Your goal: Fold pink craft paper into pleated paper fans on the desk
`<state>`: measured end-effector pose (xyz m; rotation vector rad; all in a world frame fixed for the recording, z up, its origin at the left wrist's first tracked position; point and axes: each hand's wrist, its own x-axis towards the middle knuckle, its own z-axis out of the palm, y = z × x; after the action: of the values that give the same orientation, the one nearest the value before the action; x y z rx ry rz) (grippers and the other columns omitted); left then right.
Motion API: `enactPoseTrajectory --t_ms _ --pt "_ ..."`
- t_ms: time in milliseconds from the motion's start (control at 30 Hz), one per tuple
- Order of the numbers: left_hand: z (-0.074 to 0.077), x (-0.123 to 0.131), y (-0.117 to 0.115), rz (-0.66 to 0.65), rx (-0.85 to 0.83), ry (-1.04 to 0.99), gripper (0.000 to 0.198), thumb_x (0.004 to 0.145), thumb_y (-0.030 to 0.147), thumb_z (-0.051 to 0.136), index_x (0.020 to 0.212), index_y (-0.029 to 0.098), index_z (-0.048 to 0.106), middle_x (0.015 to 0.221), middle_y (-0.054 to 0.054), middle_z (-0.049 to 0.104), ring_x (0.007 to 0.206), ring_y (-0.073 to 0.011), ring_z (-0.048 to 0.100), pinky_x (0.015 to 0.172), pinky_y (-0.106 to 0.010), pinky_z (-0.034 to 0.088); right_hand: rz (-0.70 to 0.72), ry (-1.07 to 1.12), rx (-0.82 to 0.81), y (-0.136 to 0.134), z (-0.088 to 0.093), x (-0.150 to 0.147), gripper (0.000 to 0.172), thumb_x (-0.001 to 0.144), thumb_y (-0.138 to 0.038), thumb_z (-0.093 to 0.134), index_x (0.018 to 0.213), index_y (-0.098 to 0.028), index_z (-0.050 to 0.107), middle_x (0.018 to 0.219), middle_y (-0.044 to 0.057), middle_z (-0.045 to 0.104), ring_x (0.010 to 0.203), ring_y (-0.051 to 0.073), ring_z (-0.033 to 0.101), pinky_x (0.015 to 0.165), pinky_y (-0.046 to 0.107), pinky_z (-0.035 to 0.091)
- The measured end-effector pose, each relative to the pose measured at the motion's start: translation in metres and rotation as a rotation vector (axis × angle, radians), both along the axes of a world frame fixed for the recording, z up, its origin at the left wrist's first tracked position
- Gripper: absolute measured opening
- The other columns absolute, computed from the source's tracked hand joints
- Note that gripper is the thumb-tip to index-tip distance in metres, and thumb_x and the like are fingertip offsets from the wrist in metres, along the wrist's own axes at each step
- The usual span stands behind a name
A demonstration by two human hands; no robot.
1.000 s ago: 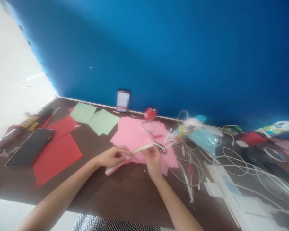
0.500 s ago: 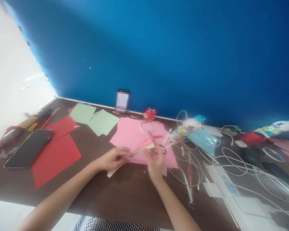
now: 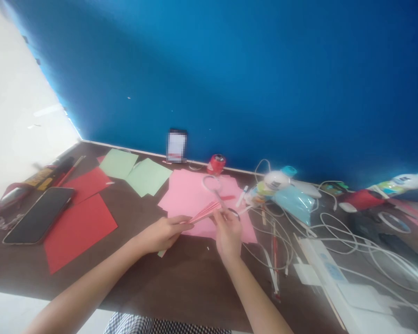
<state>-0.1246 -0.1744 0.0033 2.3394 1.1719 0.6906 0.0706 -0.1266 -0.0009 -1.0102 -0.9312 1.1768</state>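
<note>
A folded pink paper (image 3: 205, 211) with several narrow pleats is stretched between my two hands. My left hand (image 3: 165, 233) pinches its left end, and a small pale green tip shows below those fingers. At the right end, my right hand (image 3: 227, 228) is closed on the paper with thumb and fingers. Pink sheets (image 3: 184, 190) lie stacked on the table under and behind the hands. A white ring (image 3: 212, 183) rests on the stack, and a dark loop, perhaps a scissors handle, shows just behind my right hand.
Green sheets (image 3: 149, 177), red sheets (image 3: 81, 229) and a phone (image 3: 38, 215) lie left on the brown table (image 3: 181, 287). A red round object (image 3: 216, 163) stands by the blue wall. Glue bottles (image 3: 277, 179), white cables (image 3: 334, 250) and a blue packet (image 3: 296, 202) lie right.
The folded paper has turned, so its pink pleats now show in place of the pale green edge. My right hand has shifted slightly right, and my left hand now covers more of the left end.
</note>
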Motion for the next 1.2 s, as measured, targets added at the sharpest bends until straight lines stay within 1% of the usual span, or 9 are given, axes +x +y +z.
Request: enactPoseTrajectory --t_ms 233,367,467,567,833,967,1067,1133,1200 --pt "0.008 0.002 0.003 -0.065 -0.111 -0.199 0.047 0.083 0.006 0.039 0.124 0.026 0.051 0.132 -0.005 0.047 0.105 -0.0187 0.055 0.086 -0.034 0.048 0.054 0.023 0.028 0.004 0.004 0.002 0.019 0.065 -0.032 0.073 0.068 -0.017 0.061 0.086 0.005 0.061 0.088 0.019 0.059 0.08 0.041 0.051" --pt "0.013 0.004 0.005 -0.104 -0.26 -0.342 0.046 0.082 0.007 0.043 0.124 0.027 0.05 0.12 -0.005 0.057 0.098 -0.0169 0.056 0.08 -0.032 0.051 0.077 0.08 0.036 0.005 0.002 0.003 0.017 0.063 -0.029 0.074 0.071 -0.019 0.062 0.084 0.003 0.063 0.085 0.018 0.061 0.079 0.041 0.051" --pt "0.01 0.005 0.004 -0.109 -0.388 -0.451 0.043 0.083 0.008 0.044 0.121 0.025 0.052 0.121 -0.006 0.054 0.095 -0.0159 0.057 0.074 -0.029 0.054 0.114 0.099 0.031 0.005 0.002 0.003 0.016 0.065 -0.028 0.073 0.073 -0.019 0.062 0.082 0.003 0.064 0.083 0.018 0.061 0.079 0.041 0.051" --pt "0.007 0.005 0.003 -0.114 -0.5 -0.528 0.04 0.084 0.01 0.042 0.12 0.024 0.054 0.126 -0.007 0.05 0.093 -0.0146 0.06 0.077 -0.03 0.055 0.117 0.098 0.039 0.005 0.002 0.004 0.017 0.065 -0.027 0.073 0.073 -0.019 0.061 0.083 0.003 0.064 0.085 0.018 0.061 0.077 0.039 0.051" --pt "0.008 -0.001 0.002 -0.122 -0.681 -0.503 0.039 0.085 0.015 0.047 0.121 0.027 0.052 0.136 -0.008 0.041 0.082 -0.0136 0.066 0.073 -0.029 0.056 0.083 -0.029 0.096 0.008 -0.003 0.01 0.022 0.066 -0.028 0.073 0.075 -0.019 0.054 0.08 0.001 0.062 0.081 0.015 0.06 0.077 0.033 0.048" --pt "0.01 -0.003 0.003 -0.103 -0.696 -0.518 0.037 0.085 0.017 0.048 0.12 0.027 0.053 0.136 -0.008 0.042 0.082 -0.015 0.066 0.069 -0.027 0.056 0.121 -0.06 0.088 0.002 0.002 0.008 0.035 0.069 -0.028 0.07 0.096 -0.024 0.049 0.085 0.001 0.063 0.081 0.015 0.061 0.076 0.032 0.048" --pt "0.011 -0.003 0.004 -0.098 -0.711 -0.508 0.037 0.084 0.017 0.048 0.119 0.027 0.054 0.136 -0.007 0.043 0.082 -0.0157 0.067 0.07 -0.027 0.055 0.181 -0.165 0.046 0.001 0.006 0.008 0.049 0.062 -0.026 0.075 0.105 -0.023 0.05 0.087 0.003 0.065 0.083 0.017 0.061 0.076 0.032 0.049" --pt "0.011 -0.003 0.004 -0.108 -0.73 -0.499 0.038 0.083 0.016 0.049 0.118 0.028 0.054 0.136 -0.007 0.043 0.082 -0.016 0.067 0.07 -0.027 0.055 0.179 -0.183 -0.01 0.003 0.006 0.01 0.047 0.058 -0.026 0.077 0.1 -0.02 0.056 0.078 0.001 0.065 0.073 0.016 0.061 0.068 0.03 0.05" --pt "0.01 -0.002 0.004 -0.123 -0.754 -0.49 0.038 0.082 0.017 0.05 0.119 0.029 0.054 0.136 -0.007 0.042 0.082 -0.0165 0.067 0.07 -0.027 0.055 0.165 -0.141 -0.078 0.007 0.005 0.011 0.037 0.055 -0.028 0.078 0.086 -0.018 0.061 0.068 -0.001 0.063 0.061 0.014 0.059 0.058 0.026 0.049"
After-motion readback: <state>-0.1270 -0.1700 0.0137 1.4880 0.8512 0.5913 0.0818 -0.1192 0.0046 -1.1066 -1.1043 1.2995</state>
